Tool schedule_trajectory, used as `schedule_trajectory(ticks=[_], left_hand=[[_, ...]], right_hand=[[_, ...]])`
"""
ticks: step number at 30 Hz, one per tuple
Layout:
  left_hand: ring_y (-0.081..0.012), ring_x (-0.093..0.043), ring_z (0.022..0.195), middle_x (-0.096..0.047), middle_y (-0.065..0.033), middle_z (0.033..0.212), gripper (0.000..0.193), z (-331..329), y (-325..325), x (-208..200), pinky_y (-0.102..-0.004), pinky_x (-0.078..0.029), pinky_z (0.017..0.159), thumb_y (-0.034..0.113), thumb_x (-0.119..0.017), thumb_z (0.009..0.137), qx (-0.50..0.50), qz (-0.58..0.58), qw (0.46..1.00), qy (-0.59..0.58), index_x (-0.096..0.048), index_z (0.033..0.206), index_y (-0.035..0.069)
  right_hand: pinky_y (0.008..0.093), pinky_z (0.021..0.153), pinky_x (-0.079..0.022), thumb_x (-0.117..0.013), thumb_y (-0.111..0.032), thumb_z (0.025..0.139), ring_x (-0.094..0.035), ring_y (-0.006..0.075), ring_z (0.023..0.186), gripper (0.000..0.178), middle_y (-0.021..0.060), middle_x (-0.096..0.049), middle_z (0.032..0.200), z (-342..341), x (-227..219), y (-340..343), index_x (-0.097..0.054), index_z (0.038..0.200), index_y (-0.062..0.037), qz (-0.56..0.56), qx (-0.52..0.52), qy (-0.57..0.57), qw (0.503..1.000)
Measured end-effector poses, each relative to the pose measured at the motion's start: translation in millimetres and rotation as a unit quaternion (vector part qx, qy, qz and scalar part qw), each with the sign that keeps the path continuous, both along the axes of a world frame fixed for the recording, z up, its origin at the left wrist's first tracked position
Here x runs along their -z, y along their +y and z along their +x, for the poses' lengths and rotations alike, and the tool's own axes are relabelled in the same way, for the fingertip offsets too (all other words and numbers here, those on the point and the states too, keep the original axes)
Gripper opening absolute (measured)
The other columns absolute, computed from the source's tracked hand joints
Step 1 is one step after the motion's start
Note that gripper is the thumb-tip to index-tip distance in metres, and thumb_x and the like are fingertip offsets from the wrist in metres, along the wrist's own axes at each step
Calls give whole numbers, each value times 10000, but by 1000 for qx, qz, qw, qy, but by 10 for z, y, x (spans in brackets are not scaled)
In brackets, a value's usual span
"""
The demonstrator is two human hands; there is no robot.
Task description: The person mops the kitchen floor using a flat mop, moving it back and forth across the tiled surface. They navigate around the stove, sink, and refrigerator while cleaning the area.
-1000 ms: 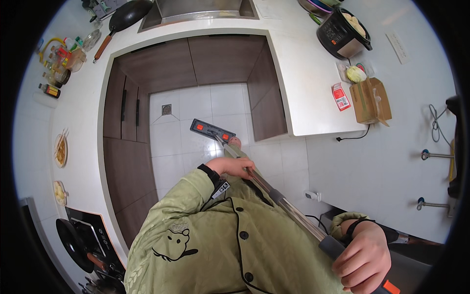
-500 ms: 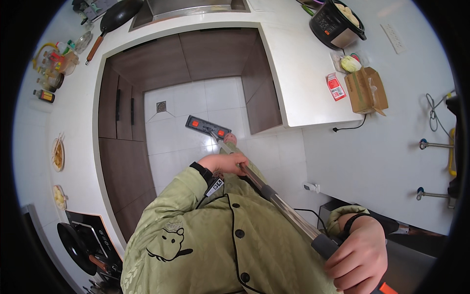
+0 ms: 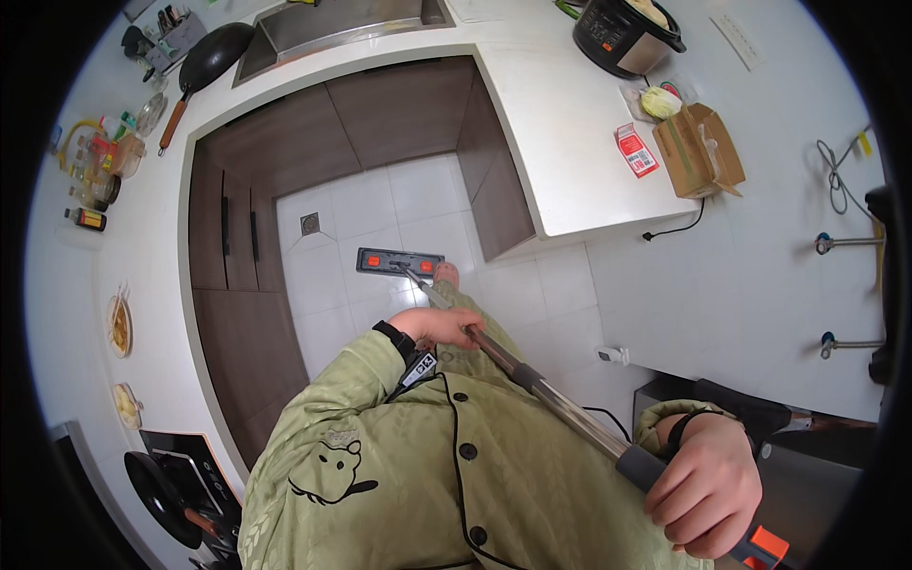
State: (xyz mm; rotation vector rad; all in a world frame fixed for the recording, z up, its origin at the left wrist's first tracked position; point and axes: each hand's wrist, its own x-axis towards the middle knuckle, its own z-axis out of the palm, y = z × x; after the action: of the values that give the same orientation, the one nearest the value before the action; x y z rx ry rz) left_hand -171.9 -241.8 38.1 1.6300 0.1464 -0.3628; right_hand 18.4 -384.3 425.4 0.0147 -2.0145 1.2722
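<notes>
A flat mop slants across my body, its metal pole running from the lower right down to the floor. My left hand is wrapped round the lower part of the pole. Higher up, my right hand grips the dark grey handle, whose orange end piece sticks out beyond the fist. The flat black mop head, with two orange-red clips, lies on the white floor tiles beside my pink shoe.
Brown cabinets enclose the floor on the left, far side and right. A drain sits in the tiles. On the white counter stand a black cooker, a cardboard box, a red-and-white carton and a wok.
The mop head has swung slightly down and left, now lying almost level across the view. Both hands keep their grip, and the whole view has shifted and turned a little.
</notes>
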Motion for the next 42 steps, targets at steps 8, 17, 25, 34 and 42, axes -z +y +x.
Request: schedule_trajectory(ticks=[8,17,25,34,42], left_hand=[[-233,-507,1035,-518,-90,1096,306,90,198,149,-329,-406,911,223,-687,833,-27,37,999,-20,-554,1074,90],[-216,-492,1047,-511,-61,1058,317,167,268,150,-325,-398,920,193,-692,826,-39,43,998,-8,-552,1093,94],[-208,-485,1044,-509,-60,1046,333,221,350,191,-321,-388,931,165,-692,822,-53,43,997,-19,-544,1111,88],[-222,-478,1046,-526,-73,1027,326,287,308,151,-325,-397,917,244,-708,823,-72,25,997,-25,-550,1064,91],[-233,-487,1037,-502,-77,1044,320,39,-128,300,-318,-404,913,199,-717,810,-136,66,988,-24,-548,1062,96]], right_hand=[[347,643,-527,-592,54,763,-563,236,595,137,90,-536,637,150,83,12,-542,661,-22,20,36,-27,999],[288,516,-429,-522,-16,813,-456,174,495,244,23,-423,576,96,136,193,-464,586,-85,36,62,57,996],[341,631,-529,-605,26,766,-576,236,604,132,96,-566,670,349,103,272,-542,663,-25,23,17,-7,1000],[340,634,-534,-647,13,747,-580,236,601,125,99,-571,665,397,145,188,-555,672,-27,32,39,-6,999],[355,695,-545,-634,-45,778,-592,242,644,46,101,-593,719,240,252,-330,-596,764,-22,58,28,-65,996]])
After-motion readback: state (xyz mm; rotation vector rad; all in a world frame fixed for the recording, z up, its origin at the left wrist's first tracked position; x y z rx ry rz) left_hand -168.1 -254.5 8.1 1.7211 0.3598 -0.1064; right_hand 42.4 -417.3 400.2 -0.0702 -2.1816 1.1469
